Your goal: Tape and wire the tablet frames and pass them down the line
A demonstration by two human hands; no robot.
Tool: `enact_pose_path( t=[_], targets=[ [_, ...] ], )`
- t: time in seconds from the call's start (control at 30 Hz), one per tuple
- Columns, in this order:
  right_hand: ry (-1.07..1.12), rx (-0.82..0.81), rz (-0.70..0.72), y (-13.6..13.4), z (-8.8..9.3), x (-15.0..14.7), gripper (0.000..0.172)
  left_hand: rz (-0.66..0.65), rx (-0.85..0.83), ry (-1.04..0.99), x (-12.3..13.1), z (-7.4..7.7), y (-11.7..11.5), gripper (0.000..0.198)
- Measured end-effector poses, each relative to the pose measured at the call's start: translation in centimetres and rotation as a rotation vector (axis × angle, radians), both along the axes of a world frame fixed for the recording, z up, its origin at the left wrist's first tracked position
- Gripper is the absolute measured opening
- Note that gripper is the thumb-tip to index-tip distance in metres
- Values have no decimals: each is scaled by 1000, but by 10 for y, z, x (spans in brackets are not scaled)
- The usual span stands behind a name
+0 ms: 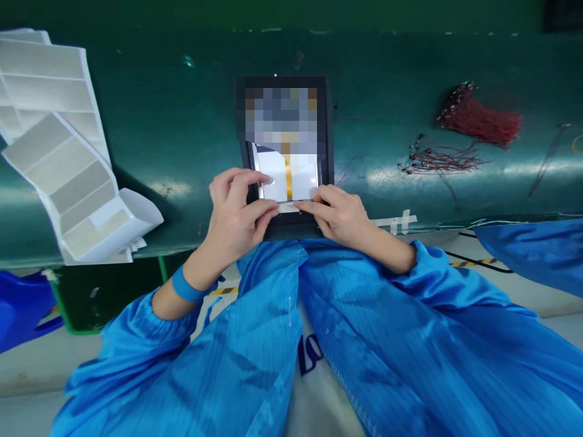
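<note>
A flat, black-framed device (327, 182) lies on the green bench before me; its upper part is blurred into blocks. Inside its lower half are bright white panels (273, 164) with a yellow-orange ribbon (288, 179) between them. Along the lower edge runs a small white strip (288, 207). My left hand (237, 209) pinches the strip's left end with thumb and fingertips, its index finger reaching over the left panel. At the right end, my right hand (341, 212) has its fingers closed together, tips pressed to the strip; its thumb is partly hidden.
Sheets of pale labels (82, 188) curl at the left of the bench (182, 121). A bundle of red wires (483, 118) and loose dark-tipped wires (446, 159) lie right. White tape pieces (396, 222) stick at the front edge. A green-rimmed bin (109, 303) stands below left.
</note>
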State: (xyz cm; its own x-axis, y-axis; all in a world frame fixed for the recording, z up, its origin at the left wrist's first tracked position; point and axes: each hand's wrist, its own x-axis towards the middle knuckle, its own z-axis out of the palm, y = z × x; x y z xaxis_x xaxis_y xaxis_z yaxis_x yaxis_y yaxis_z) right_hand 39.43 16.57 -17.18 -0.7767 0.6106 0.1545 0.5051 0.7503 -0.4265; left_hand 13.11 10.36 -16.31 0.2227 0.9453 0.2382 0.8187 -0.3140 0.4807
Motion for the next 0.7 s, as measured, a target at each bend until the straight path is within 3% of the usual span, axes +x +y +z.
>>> enact_pose_path(
  t=[0.3, 0.5, 0.7],
  targets=[
    [83, 11, -5, 0, -5, 1, 38, -41, -10, 114, 4, 11, 3, 14],
    [147, -116, -5, 4, -7, 1, 36, -36, -64, 156, 23, 21, 8, 13],
    [379, -287, -48, 9, -2, -3, 24, -79, -42, 203, 50, 25, 18, 15]
  ],
)
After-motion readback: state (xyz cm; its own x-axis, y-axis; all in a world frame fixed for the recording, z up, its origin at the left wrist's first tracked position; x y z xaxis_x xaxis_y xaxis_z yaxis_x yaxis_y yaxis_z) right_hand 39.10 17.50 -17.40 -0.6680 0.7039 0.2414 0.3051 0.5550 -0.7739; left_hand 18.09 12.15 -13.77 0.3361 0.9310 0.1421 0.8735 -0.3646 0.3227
